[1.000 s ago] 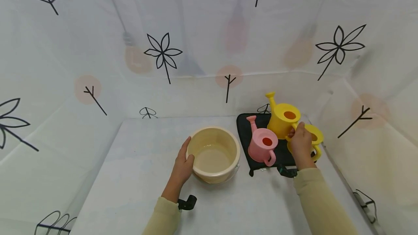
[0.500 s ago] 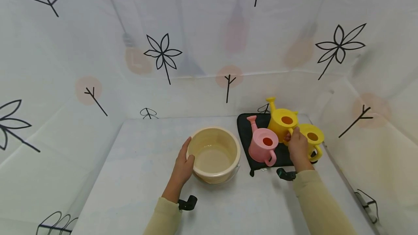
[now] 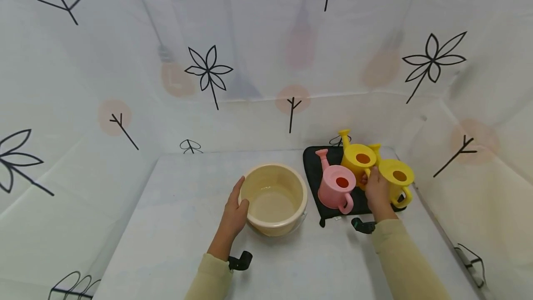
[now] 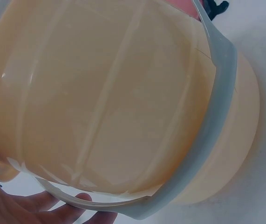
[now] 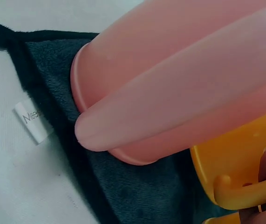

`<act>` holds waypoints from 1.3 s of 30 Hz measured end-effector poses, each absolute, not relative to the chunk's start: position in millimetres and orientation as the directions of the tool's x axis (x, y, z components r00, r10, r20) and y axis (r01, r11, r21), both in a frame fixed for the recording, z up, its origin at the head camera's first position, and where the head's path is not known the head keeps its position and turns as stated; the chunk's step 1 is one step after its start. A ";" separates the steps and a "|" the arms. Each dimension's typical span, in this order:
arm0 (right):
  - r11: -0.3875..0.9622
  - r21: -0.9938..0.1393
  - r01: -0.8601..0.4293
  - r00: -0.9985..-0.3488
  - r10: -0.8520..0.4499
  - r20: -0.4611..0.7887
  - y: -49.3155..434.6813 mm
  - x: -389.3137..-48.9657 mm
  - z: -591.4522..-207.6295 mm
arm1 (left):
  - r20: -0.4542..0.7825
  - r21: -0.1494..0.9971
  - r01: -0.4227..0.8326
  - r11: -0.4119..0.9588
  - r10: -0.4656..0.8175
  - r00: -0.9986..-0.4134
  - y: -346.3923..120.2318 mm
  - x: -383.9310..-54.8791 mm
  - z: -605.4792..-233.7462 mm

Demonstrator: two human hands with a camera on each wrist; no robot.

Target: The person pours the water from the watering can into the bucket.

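Observation:
A cream bucket with a pale handle stands mid-table. My left hand rests against its left side, fingers stretched along the outside and thumb at the rim. In the left wrist view, the fingertips lie by the handle. My right hand grips the handle of a yellow watering can at the back of a dark mat. A pink watering can stands left of that hand. A second yellow watering can is right of it, partly hidden by the hand.
The white table ends at a patterned cloth wall just behind the mat. A small white label sticks out from the mat's near edge. The cans stand close together.
My right hand has brought the gripped yellow watering can down and slightly left onto the mat, uncovering more of the other yellow can. The left hand and bucket have stayed put.

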State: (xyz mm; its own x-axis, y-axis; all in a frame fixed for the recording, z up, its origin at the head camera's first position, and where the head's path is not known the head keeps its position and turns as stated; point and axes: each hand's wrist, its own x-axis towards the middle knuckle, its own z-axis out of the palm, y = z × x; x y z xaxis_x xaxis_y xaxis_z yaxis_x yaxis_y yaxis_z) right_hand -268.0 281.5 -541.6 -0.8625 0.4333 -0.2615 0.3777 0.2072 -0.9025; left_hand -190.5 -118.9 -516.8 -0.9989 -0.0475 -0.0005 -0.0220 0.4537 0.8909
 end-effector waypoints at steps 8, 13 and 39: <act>0.180 -0.909 0.376 -0.853 0.449 -0.264 283.4 -264.7 -555.6 | -0.008 0.890 -0.025 0.455 -0.040 -0.999 -117.4 -188.6 -516.3; 0.156 -0.913 0.378 -0.846 0.459 -0.271 284.0 -262.0 -557.4 | -0.001 0.890 -0.018 0.456 -0.039 -0.999 -117.8 -188.9 -515.6; 0.305 -0.872 0.382 -0.823 0.542 -0.171 267.7 -224.7 -530.8 | -0.071 0.878 -0.063 0.474 -0.002 -0.997 -130.2 -195.1 -514.0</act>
State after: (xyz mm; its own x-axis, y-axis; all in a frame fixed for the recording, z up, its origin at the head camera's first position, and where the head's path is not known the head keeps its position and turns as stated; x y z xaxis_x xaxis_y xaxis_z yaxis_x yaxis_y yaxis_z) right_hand -224.7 267.7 -530.8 -0.8230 0.5418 -0.1708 0.3821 0.3054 -0.8722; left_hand -195.1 -130.2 -514.0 -0.9975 -0.0016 -0.0708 -0.0631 0.4744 0.8780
